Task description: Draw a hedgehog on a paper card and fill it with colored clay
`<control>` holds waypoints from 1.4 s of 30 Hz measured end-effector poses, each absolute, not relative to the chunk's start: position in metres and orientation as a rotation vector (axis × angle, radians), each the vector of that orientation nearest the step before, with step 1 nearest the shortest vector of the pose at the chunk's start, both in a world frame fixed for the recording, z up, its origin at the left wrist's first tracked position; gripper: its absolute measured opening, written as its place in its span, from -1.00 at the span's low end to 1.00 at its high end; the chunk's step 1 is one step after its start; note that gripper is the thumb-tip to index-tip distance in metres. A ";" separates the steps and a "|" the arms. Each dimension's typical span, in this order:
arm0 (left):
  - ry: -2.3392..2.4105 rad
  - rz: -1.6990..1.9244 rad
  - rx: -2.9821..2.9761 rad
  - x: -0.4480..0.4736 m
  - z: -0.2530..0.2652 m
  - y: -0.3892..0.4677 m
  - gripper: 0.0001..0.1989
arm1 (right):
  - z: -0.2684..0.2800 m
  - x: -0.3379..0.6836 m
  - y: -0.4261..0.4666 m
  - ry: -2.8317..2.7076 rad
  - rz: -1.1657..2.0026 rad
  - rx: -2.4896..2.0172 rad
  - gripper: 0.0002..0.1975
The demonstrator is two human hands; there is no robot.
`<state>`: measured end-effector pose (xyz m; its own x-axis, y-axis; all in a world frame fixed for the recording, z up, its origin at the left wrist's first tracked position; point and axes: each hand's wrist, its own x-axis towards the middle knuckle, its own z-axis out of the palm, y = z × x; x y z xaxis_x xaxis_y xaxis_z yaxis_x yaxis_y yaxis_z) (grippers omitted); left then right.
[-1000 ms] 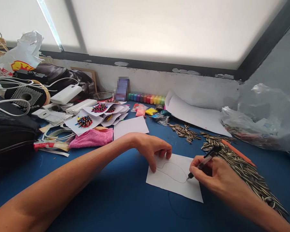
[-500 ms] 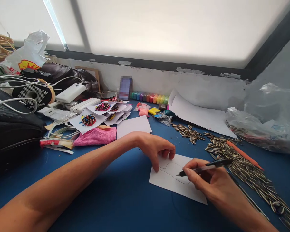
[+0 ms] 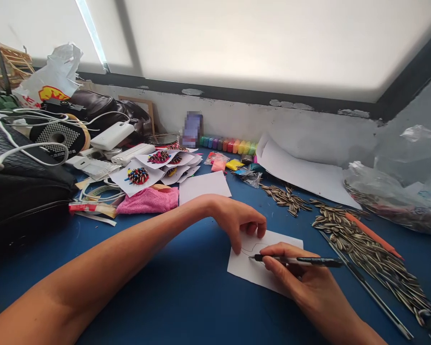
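My right hand (image 3: 301, 273) grips a black-and-clear pen (image 3: 323, 261), its tip at a small white sheet of paper (image 3: 246, 273). A thin curved outline is drawn on the sheet, partly hidden behind my right hand. At the sheet's upper left corner, my left hand (image 3: 237, 218) rests with thumb and bent fingers apart, touching the paper. Beyond that hand lies a blank white sheet (image 3: 204, 187). To the right are striped sunflower seeds (image 3: 373, 258) in a long heap, an orange stick (image 3: 373, 235) on them, and a thin metal rod (image 3: 380, 298) alongside.
Paper cards with colourful seed figures (image 3: 138, 176) sit at left behind a pink cloth (image 3: 149, 200). Clay packets (image 3: 233, 165) and a rainbow row of clay (image 3: 230, 145) line the back. A black bag (image 3: 25, 191) stands left, a clear plastic bag (image 3: 409, 187) right.
The pen tip has moved left across the paper, and my right hand has shifted left with it, covering more of the outline. My left hand stays on the sheet. The view has turned slightly left.
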<state>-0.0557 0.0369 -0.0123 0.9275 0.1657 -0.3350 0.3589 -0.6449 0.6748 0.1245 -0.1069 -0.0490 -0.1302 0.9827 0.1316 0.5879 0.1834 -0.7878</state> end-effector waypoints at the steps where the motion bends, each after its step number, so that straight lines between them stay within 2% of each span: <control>1: 0.368 -0.308 2.276 -0.056 -0.012 0.037 -0.46 | -0.050 0.124 -0.107 -1.803 0.752 -1.476 -0.75; 20: 0.371 -0.305 2.272 -0.056 -0.012 0.036 -0.48 | -0.034 0.124 -0.102 -1.854 0.927 -1.525 -0.72; 42: 0.366 -0.310 2.270 -0.057 -0.015 0.038 -0.44 | -0.023 0.137 -0.103 -1.961 0.908 -1.596 -0.69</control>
<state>-0.0572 0.0380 -0.0148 0.9280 0.1620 -0.3354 0.3576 -0.6391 0.6809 0.1374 -0.1031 -0.0231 -0.2286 0.9716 -0.0604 0.6746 0.1134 -0.7294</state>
